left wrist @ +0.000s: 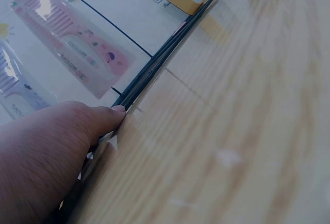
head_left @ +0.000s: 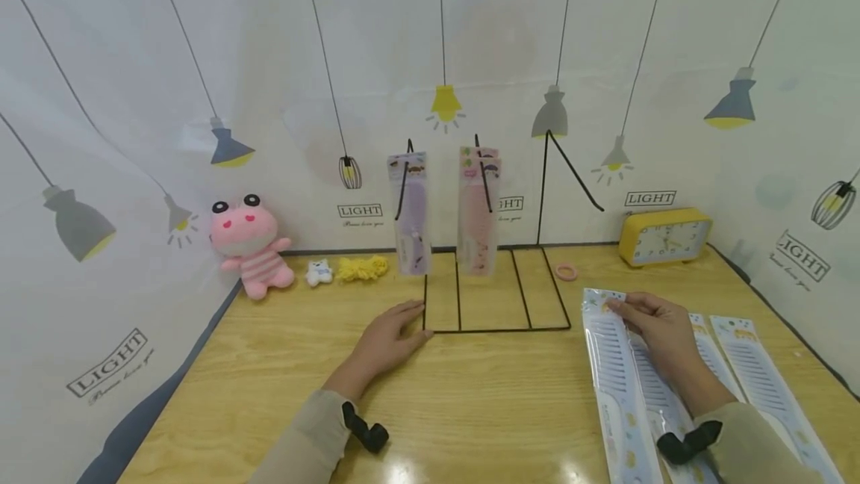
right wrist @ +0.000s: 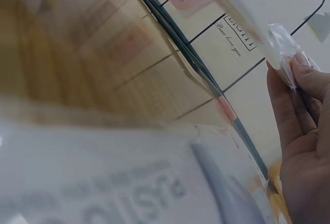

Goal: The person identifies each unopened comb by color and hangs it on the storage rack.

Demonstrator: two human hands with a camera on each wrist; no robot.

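Note:
My right hand (head_left: 661, 331) pinches the top end of a packaged blue comb (head_left: 613, 372) between thumb and fingers. In the right wrist view, its clear plastic wrapper (right wrist: 283, 44) creases at the fingertips. Under and beside that hand lie several similar packaged combs (head_left: 766, 372). At the front left corner of a black wire display rack (head_left: 497, 331), my left hand (head_left: 390, 342) touches the base with fairly straight fingers. A purple packaged comb (head_left: 411, 222) hangs on the rack's left hook, and pink packaged combs (head_left: 478, 230) on the middle one. The right hook (head_left: 574, 169) is bare.
Along the back left sit a pink plush toy (head_left: 251, 245), a small white bear figure (head_left: 319, 272) and a yellow yarn bundle (head_left: 363, 268). A pink ring (head_left: 566, 272) and a yellow clock (head_left: 665, 237) are right of the rack. A printed cloth wall surrounds the wooden table (head_left: 269, 372).

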